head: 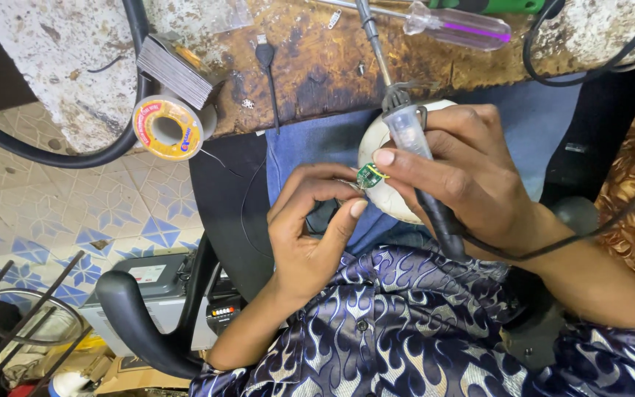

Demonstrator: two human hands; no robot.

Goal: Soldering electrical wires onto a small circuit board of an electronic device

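A tiny green circuit board [368, 175] sits pinched between the fingertips of both hands, over my lap. My left hand [309, 228] grips it from the left with thumb and fingers curled. My right hand [472, 176] touches the board with its forefinger and also holds a soldering iron [411, 132], its metal tip pointing away toward the workbench and its black cord [479, 246] running under the wrist. Behind the board lies a round white lamp housing [384, 198] resting on my blue-jeaned thigh.
A worn wooden workbench [317, 66] carries a solder spool [168, 128], a stack of thin metal plates [178, 70], a clear-handled screwdriver [457, 23] and black cables. Tiled floor, a grey device [157, 290] and a black chair arm [137, 323] are at lower left.
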